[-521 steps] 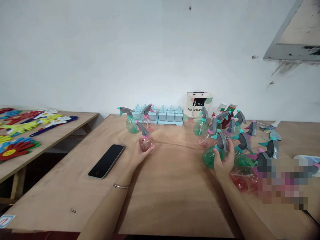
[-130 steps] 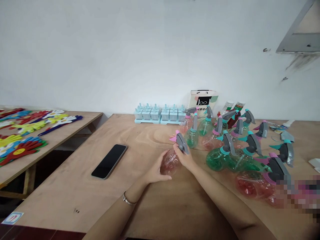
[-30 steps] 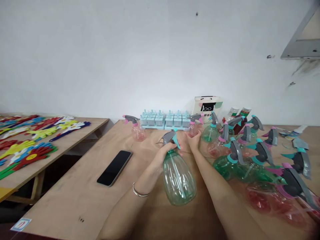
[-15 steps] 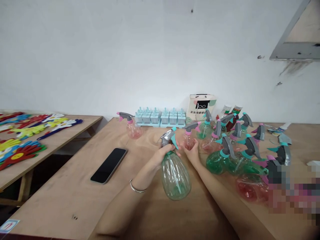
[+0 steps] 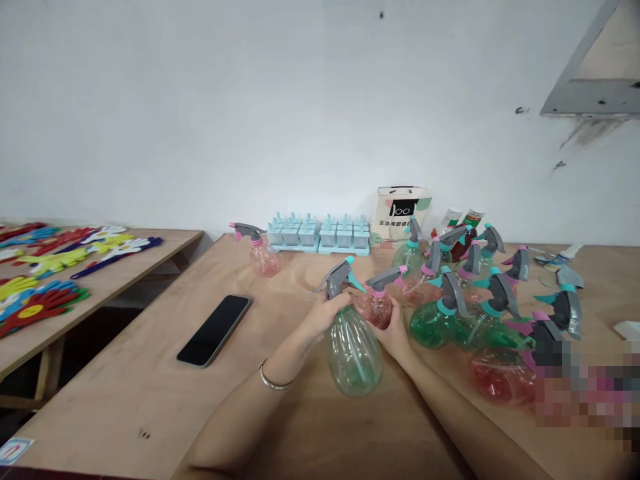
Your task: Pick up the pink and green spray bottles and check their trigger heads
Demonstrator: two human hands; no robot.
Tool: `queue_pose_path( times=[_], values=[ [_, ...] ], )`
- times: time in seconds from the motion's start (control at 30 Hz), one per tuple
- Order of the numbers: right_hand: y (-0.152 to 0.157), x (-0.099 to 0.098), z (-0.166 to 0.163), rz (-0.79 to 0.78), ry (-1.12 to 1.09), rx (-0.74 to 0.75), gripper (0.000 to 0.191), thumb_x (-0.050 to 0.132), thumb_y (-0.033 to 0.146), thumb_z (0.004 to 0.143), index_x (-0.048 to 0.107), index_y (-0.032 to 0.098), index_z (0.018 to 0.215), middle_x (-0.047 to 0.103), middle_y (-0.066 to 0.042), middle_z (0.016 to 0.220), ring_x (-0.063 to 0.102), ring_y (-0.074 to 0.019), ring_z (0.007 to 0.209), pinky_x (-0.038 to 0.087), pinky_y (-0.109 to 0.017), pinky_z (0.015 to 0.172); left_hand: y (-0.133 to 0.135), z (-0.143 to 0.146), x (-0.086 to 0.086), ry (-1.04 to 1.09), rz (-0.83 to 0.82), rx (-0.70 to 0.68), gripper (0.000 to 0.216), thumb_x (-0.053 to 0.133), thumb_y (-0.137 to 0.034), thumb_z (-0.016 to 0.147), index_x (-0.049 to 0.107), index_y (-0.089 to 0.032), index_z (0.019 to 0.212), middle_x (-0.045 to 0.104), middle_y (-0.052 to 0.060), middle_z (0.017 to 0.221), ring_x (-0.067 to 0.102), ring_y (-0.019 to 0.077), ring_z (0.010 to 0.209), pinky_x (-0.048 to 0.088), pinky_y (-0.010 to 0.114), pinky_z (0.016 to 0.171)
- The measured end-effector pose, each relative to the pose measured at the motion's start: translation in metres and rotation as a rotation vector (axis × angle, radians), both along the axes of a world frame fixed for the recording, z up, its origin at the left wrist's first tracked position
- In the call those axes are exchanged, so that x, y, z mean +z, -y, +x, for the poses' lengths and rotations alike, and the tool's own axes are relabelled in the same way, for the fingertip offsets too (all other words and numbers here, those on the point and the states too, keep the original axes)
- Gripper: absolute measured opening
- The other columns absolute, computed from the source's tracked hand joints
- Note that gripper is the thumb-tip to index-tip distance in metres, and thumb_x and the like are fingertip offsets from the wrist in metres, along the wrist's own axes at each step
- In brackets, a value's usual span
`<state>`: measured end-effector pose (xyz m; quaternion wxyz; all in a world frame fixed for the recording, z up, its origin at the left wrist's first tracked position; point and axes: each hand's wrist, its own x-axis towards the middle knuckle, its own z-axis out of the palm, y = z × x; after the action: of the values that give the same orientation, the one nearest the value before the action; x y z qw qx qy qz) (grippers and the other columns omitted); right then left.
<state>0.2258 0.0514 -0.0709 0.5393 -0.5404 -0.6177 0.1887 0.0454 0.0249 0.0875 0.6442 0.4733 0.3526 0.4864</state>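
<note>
A lone bottle (image 5: 265, 260) already stood apart on the desk's (image 5: 125, 400) left, the left hand (image 5: 326, 319) gripped a green bottle (image 5: 354, 360) by its neck mid-desk, the right hand (image 5: 396, 333) clasped a pink bottle (image 5: 379, 311) just beside it, and the other bottles (image 5: 431, 327) remained clustered, unheld, at right.

On the table (image 5: 115, 393), the phone (image 5: 215, 331) lies left, the group of spray bottles (image 5: 429, 325) is right, and two held bottles (image 5: 356, 357) are between them. At the far side, the paper bag (image 5: 400, 223) stands right of the moulds (image 5: 344, 237).
</note>
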Motion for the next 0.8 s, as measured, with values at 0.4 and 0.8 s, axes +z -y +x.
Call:
queue_pose_path(
  times=[0.4, 0.8],
  values=[
    [0.019, -0.01, 0.014, -0.026, 0.035, 0.072, 0.082, 0.076, 0.058, 0.065, 0.043, 0.019, 0.128, 0.054, -0.015, 0.123, 0.054, -0.0342, 0.118, 0.045, -0.054, 0.102, -0.001, -0.008, 0.002, -0.052, 0.132, 0.102, 0.021, 0.065, -0.032, 0.059, 0.061, -0.018, 0.074, 0.066, 0.0, 0.068, 0.06, 0.0136, 0.053, 0.046, 0.026, 0.055],
    [0.02, -0.007, 0.017, -0.041, 0.049, 0.093, 0.081, 0.077, 0.053, 0.065, 0.041, 0.02, 0.129, 0.053, -0.015, 0.127, 0.053, -0.0352, 0.122, 0.043, -0.055, 0.104, 0.0, -0.014, 0.004, -0.314, 0.291, 0.086, 0.017, 0.06, -0.028, 0.069, 0.064, -0.018, 0.082, 0.065, 0.001, 0.067, 0.061, 0.0167, 0.061, 0.048, 0.028, 0.06]
  ],
)
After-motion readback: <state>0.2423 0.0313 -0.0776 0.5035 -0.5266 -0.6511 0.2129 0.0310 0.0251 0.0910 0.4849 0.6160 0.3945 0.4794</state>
